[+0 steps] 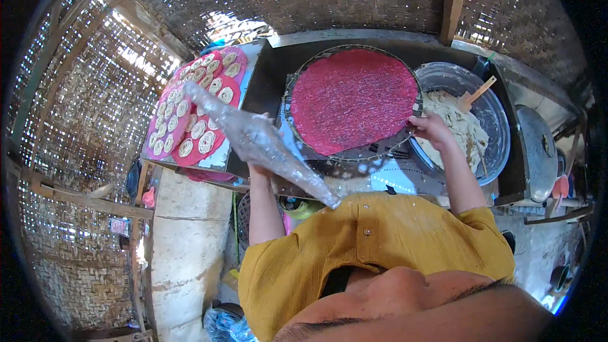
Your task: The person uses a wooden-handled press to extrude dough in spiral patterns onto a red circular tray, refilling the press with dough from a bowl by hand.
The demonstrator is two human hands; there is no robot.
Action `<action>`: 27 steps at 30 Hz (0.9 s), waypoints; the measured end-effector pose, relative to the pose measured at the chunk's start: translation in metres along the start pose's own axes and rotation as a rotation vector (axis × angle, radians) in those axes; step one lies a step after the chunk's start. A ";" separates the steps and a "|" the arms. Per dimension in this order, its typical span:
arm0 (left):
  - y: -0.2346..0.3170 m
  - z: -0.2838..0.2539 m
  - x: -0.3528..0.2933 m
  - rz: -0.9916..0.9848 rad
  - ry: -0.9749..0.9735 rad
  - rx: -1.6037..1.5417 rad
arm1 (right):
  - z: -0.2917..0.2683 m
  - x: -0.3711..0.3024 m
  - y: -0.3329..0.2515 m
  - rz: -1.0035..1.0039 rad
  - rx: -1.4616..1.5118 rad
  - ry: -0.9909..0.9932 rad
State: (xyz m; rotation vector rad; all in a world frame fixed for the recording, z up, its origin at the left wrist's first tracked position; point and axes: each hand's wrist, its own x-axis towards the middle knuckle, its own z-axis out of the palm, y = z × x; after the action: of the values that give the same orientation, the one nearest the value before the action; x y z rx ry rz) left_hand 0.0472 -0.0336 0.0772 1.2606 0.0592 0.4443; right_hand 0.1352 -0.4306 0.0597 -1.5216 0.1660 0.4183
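Plastic piping bag (250, 133), long axis slanting from upper left down to lower right, across the left hand (258, 170), mostly hidden behind; grip impossible to tell. Up and left from the right hand (434, 130), round woven tray (418, 92) bearing 1 magenta sheet (354, 101), rim clasped at lower right; right nearer of the 2 hands. Just right, basin (497, 130) of pale dough (457, 128) with 1 wooden spatula (482, 90). Farther left, dough coils (197, 129) on pink sheets (197, 159); beyond, woven wall (316, 0).

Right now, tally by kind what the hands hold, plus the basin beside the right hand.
Piping bag, left hand: 1
Pink-topped round tray, right hand: 1
Basin of pale dough: 1
Total: 3
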 end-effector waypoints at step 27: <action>0.052 0.143 0.119 0.049 -0.914 -0.984 | 0.041 -0.051 -0.102 0.250 -0.017 -1.031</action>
State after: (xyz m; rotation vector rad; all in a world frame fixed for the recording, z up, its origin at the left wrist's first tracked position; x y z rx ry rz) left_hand 0.1815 -0.1088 0.1945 0.3896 -0.8686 -0.1161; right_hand 0.1191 -0.3980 0.1754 -1.1379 -0.4624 1.3429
